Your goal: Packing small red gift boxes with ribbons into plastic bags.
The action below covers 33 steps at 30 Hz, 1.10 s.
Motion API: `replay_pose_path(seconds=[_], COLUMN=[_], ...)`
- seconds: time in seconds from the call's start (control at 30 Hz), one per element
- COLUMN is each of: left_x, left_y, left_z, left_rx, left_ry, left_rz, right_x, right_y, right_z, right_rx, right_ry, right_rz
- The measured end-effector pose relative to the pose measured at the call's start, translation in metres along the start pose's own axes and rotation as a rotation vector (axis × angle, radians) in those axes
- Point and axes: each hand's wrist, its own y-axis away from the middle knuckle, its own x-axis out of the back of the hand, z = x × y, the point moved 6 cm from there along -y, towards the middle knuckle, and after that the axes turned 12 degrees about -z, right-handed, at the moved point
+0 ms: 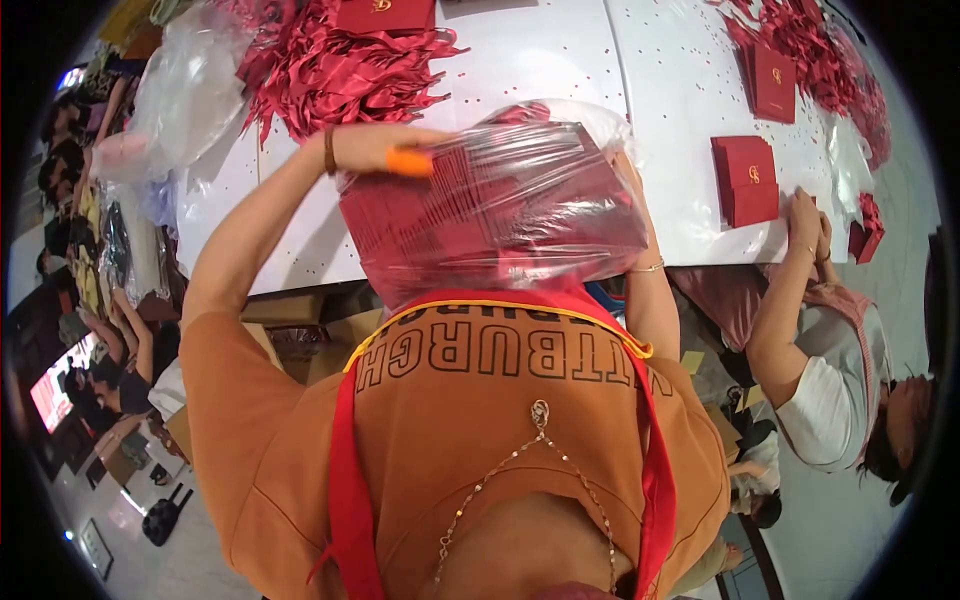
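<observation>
In front of my chest, at the near edge of the white table (520, 60), a clear plastic bag (530, 180) is packed with flat dark-red cards or packets (480, 200) standing in rows. My left hand (380, 150), with an orange cover on one finger, is closed on the bag's far left side. On the right side, my right hand (627, 172) supports the bag; its fingers are mostly hidden behind the plastic. The bag's near side rests against my red apron (480, 297).
A heap of red ribbons (340, 75) lies at the far left beside a crumpled clear plastic bag (190, 90). Red packets (745, 180) are stacked at right, near a co-worker's hands (808, 225). Cardboard boxes (285, 310) stand below the table edge.
</observation>
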Motion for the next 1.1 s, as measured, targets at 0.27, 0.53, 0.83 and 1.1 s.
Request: replay_pose_path(seconds=[0.27,0.53,0.83,1.1], left_x=[0.000,-0.017,0.016,0.007], left_y=[-0.034,-0.040,-0.068,-0.076], left_z=[-0.005,0.028,0.014,0.014], left_rx=[0.206,0.107,0.001,0.085], left_ry=[-0.057,-0.153,-0.116,0.108], left_rz=[0.016,0.039,-0.073,-0.106], right_x=[0.003,-0.022,-0.012,-0.009], right_y=[0.001,0.006,-0.001,0.002], right_z=[0.000,-0.008,0.001,-0.001], right_rx=[0.146,0.074,0.098,0.131], right_ry=[0.032,-0.059,-0.108,-0.205], right_rz=[-0.058,-0.059,-0.106,-0.133])
